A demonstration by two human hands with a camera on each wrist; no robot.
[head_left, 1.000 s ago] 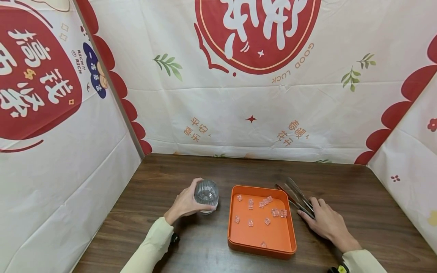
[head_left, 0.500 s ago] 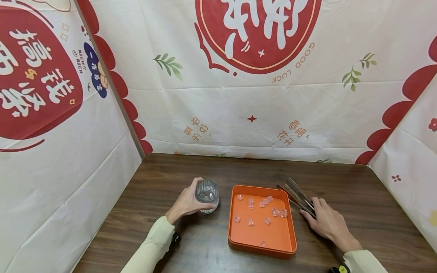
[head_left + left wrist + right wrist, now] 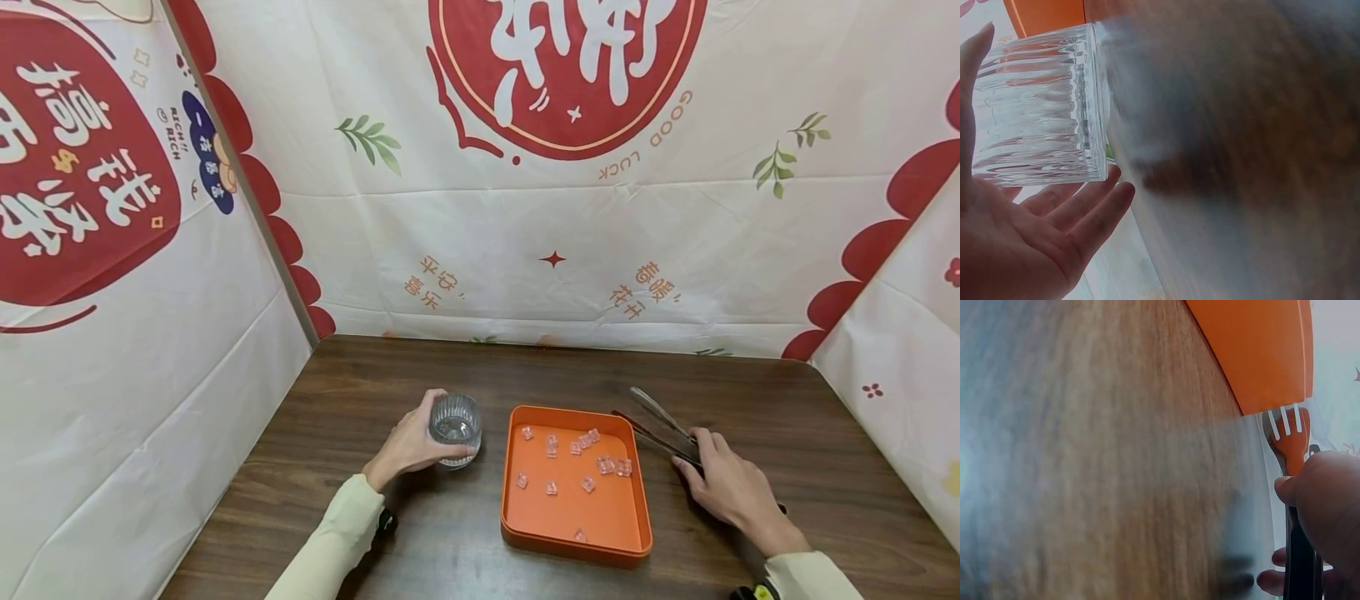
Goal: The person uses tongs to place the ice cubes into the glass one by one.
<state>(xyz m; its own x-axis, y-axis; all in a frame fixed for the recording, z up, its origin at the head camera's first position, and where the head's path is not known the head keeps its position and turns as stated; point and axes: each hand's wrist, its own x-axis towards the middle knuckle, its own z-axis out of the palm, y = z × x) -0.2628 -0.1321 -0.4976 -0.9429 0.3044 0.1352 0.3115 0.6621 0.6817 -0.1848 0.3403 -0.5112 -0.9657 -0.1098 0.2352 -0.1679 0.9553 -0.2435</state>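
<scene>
My left hand (image 3: pixel 408 446) holds a ribbed clear drinking glass (image 3: pixel 457 417), thumb on the near side and fingers round the far side. In the left wrist view the glass (image 3: pixel 1041 112) stands beside the palm, with fingertips near its base. On the right, my right hand (image 3: pixel 731 492) grips metal tongs (image 3: pixel 662 414) by their dark handles. The two arms of the tongs are spread apart and point toward the tray's far right corner. One tip of the tongs (image 3: pixel 1288 450) is slotted like a fork in the right wrist view.
Between the hands sits an orange square tray (image 3: pixel 540 517) with a low rim. Several small clear cubes (image 3: pixel 587 484) lie scattered in it. Fabric with red prints (image 3: pixel 480 217) hangs behind and at both sides of the dark wooden table (image 3: pixel 420 550).
My right hand has shifted a little to the right with the tongs, whose arms now show a wider gap. The left hand and glass have stayed in place.
</scene>
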